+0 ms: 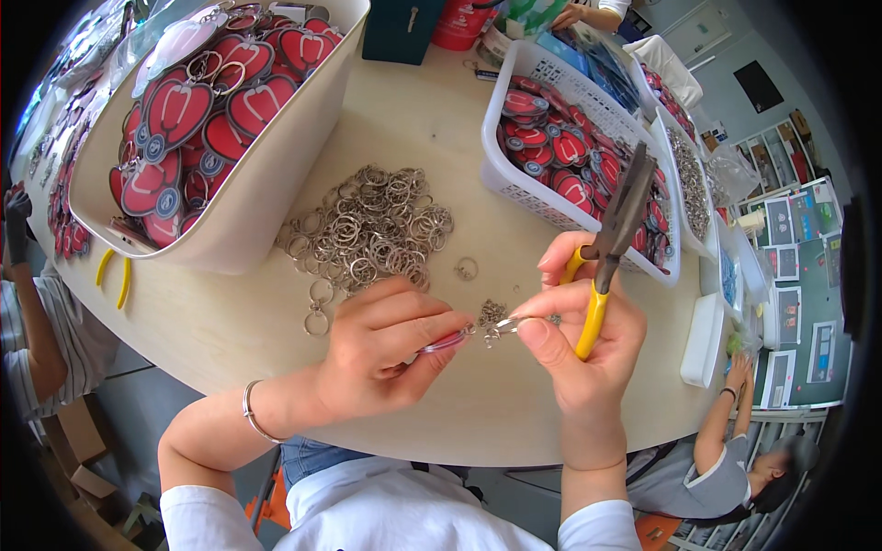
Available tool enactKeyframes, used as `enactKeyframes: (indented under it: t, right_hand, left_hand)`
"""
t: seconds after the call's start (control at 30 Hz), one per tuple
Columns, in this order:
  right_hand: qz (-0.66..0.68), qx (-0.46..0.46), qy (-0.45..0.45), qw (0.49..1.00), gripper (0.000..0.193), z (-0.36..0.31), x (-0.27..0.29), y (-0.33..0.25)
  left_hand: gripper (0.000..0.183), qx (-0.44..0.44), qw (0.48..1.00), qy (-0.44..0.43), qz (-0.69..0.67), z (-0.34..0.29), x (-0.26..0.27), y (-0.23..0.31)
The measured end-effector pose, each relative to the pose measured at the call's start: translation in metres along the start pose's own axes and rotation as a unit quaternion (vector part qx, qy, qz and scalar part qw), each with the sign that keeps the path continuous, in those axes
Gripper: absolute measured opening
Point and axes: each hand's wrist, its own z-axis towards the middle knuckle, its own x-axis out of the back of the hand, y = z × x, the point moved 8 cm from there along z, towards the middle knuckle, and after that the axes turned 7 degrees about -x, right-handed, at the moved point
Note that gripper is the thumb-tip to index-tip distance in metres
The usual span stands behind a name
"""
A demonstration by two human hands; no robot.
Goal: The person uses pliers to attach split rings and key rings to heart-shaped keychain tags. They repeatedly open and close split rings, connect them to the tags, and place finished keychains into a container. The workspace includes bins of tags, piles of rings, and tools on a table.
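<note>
Between the thumb and fingers of my left hand (381, 354) is a red tag (443, 343), seen nearly edge-on. My right hand (588, 354) pinches a silver key ring (507, 325) at its fingertips, close to the tag's end. Pliers with yellow handles (617, 230) also rest in that hand, jaws pointing up and away. The tag and ring meet at a small metal link, but whether they are joined I cannot tell. Just beyond my fingertips lies a little heap of tiny metal rings (492, 310). A larger pile of key rings (377, 230) spreads past my left hand.
A deep cream bin (303, 156) full of red heart-shaped tags stands far left. White baskets (551, 213) with more tags and metal parts line the right. One loose ring (467, 268) lies mid-table; yellow-handled pliers (114, 277) sit at the left edge. Other people work nearby.
</note>
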Motion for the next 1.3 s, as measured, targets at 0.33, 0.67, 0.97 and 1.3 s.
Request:
enactKeyframes:
  t: [0.33, 0.67, 0.97, 1.3]
  right_hand:
    - [0.0, -0.002, -0.005, 1.0, 0.011, -0.002, -0.005, -0.002]
    - [0.004, -0.003, 0.01, 1.0, 0.01, -0.002, -0.001, 0.0]
    - [0.013, -0.009, 0.029, 0.999, 0.011, -0.004, 0.003, 0.001]
    - [-0.024, -0.017, -0.006, 1.0, 0.02, -0.01, 0.008, -0.005]
  left_hand:
    - [0.031, -0.02, 0.999, 0.026, -0.024, -0.002, 0.001, 0.002]
    - [0.032, -0.027, 0.999, 0.033, -0.03, -0.002, 0.002, 0.004]
    - [0.029, -0.033, 0.999, 0.02, -0.022, -0.001, 0.004, 0.006]
    - [0.032, -0.058, 0.998, 0.023, 0.0, -0.001, 0.01, 0.011]
